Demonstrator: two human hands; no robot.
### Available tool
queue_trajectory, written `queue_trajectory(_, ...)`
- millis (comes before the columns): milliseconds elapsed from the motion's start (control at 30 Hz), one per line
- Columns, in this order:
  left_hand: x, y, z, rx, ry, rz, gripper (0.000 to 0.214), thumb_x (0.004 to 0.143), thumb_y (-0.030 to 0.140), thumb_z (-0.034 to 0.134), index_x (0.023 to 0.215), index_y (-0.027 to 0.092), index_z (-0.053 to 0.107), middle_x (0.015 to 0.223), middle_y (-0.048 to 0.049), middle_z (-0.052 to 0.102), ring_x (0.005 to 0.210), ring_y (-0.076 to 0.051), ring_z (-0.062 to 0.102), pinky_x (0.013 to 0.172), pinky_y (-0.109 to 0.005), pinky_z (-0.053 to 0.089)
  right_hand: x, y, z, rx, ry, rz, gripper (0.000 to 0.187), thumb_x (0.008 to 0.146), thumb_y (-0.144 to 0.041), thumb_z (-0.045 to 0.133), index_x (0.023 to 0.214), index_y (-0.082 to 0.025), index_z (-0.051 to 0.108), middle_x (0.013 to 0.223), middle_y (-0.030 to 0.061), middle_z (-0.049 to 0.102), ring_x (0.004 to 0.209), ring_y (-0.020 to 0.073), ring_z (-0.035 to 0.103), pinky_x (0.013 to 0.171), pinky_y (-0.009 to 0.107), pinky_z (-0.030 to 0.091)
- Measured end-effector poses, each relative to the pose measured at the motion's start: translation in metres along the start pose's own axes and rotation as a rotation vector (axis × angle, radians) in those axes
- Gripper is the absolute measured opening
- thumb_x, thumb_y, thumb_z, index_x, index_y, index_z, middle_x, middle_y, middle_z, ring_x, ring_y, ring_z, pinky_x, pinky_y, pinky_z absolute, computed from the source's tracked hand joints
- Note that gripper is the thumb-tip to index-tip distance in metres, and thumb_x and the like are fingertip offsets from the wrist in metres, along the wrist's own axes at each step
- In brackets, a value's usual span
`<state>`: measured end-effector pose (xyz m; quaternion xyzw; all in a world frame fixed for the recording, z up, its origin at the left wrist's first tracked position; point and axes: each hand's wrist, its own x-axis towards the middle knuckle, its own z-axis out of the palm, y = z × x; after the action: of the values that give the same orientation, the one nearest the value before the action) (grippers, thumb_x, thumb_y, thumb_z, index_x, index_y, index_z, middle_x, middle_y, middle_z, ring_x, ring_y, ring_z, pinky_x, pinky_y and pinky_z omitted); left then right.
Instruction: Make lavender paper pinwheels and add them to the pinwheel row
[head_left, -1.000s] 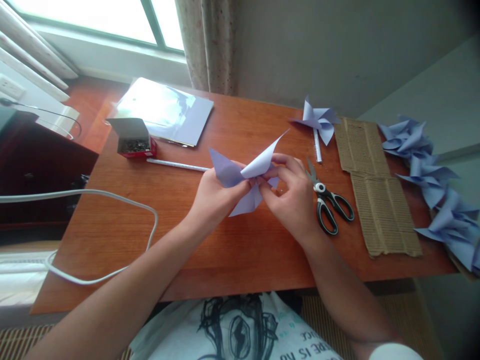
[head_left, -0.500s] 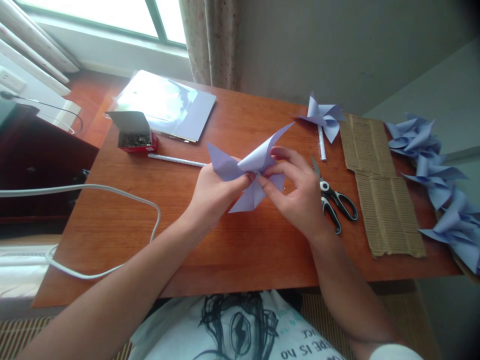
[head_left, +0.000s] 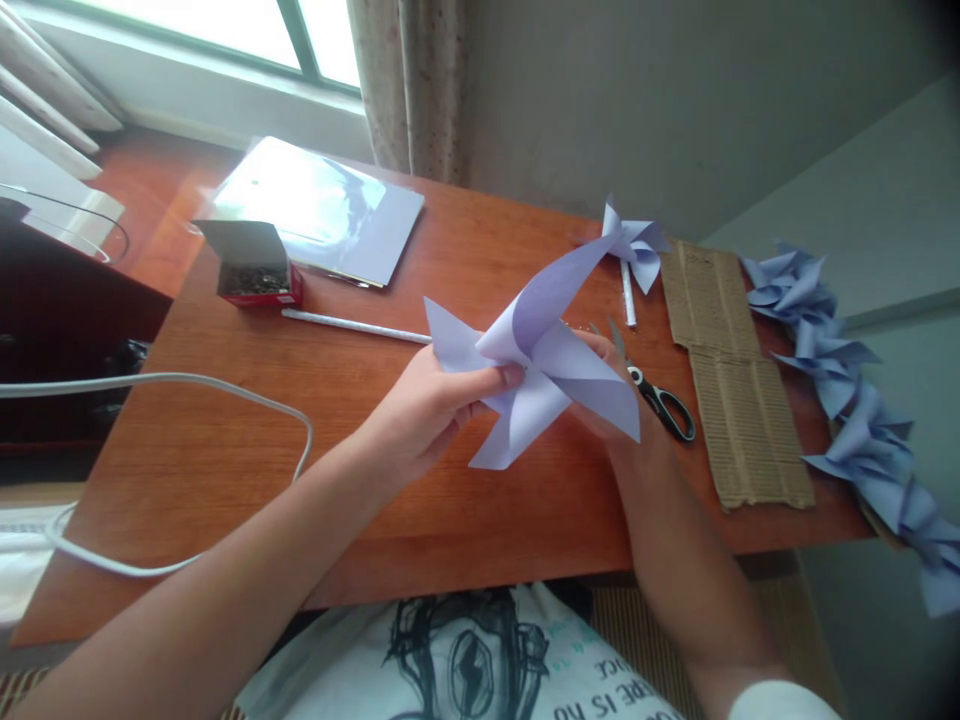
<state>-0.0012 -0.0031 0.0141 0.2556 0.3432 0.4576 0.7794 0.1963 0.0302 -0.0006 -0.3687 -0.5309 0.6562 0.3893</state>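
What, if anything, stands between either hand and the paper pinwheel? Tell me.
Nothing visible does. The left hand grips the paper pinwheel directly. The right hand is behind the pinwheel, partly hidden by it, so its exact contact cannot be seen.

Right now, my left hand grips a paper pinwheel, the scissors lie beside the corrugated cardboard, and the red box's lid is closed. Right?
One thing is off: the head view shows the lid of the red box standing open, with small dark pieces inside. The rest stands: your left hand grips a paper pinwheel, and the scissors lie beside the corrugated cardboard.
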Motion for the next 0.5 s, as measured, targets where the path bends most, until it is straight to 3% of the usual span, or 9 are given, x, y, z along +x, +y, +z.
queue_trajectory(167, 0.0002, -0.0008, 0.0002, -0.025, -0.017, -0.037, 0.035, 0.070, 0.020, 0.086, 0.102, 0.014, 0.075, 0.100, -0.0080, 0.078, 0.092, -0.023, 0.071, 0.079, -0.028, 0.056, -0.0011, -0.0007, 0.0034, -0.071, 0.054, -0.073, 0.026, 0.068, -0.045, 0.090, 0.070, -0.024, 0.074, 0.080, 0.0000, 0.070, 0.071, 0.0167, 0.061, 0.061, 0.030, 0.051)
queue_trajectory(333, -0.0004, 0.0008, 0.0009, -0.006, -0.032, -0.078, 0.032, 0.070, 0.021, 0.085, 0.100, 0.014, 0.076, 0.103, -0.0098, 0.078, 0.096, -0.026, 0.073, 0.077, -0.028, 0.057, -0.0026, -0.0042, 0.0023, -0.136, 0.006, -0.116, 0.029, 0.067, -0.049, 0.089, 0.078, -0.025, 0.077, 0.084, 0.0007, 0.071, 0.067, 0.0157, 0.061, 0.056, 0.030, 0.047)
queue_trajectory(500, -0.0009, 0.0010, 0.0008, -0.011, -0.051, -0.091, 0.030, 0.072, 0.021, 0.083, 0.101, 0.015, 0.076, 0.102, -0.0097, 0.078, 0.092, -0.025, 0.074, 0.075, -0.027, 0.057, -0.0022, -0.0040, 0.0047, -0.179, 0.013, -0.212, 0.028, 0.070, -0.051, 0.087, 0.071, -0.026, 0.075, 0.077, 0.0004, 0.067, 0.069, 0.0180, 0.061, 0.059, 0.032, 0.051)
